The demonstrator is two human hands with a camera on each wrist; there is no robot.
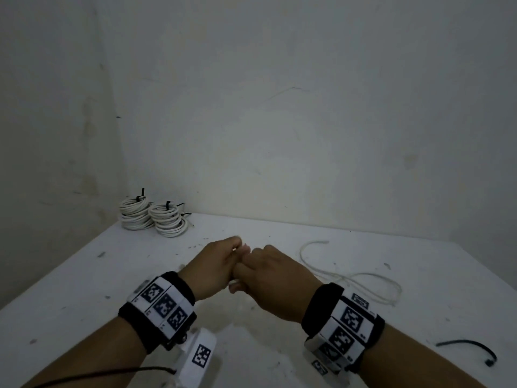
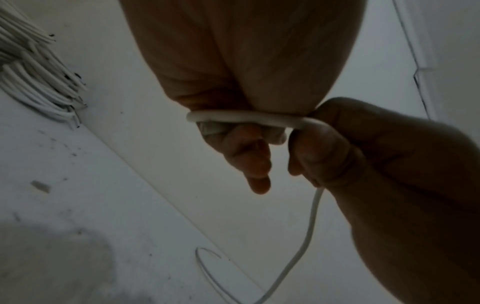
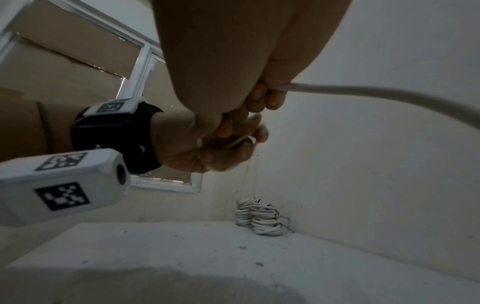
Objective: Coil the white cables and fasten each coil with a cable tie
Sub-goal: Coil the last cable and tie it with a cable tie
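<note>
above the table point(image 1: 112, 264), both hands pinch a white cable point(image 2: 244, 119) lying crosswise.

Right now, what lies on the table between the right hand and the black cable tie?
In the head view, only bare table lies between the right hand and the black cable tie; the loose white cable lies farther back.

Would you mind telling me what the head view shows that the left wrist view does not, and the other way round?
Only the head view shows the black cable tie lying loose on the table to the right, and both wrist bands. Only the left wrist view shows the white cable looped across the left hand and gripped by the right hand. Both show the hands together, the cable's slack trailing onto the table, and the finished coils in the far corner.
</note>
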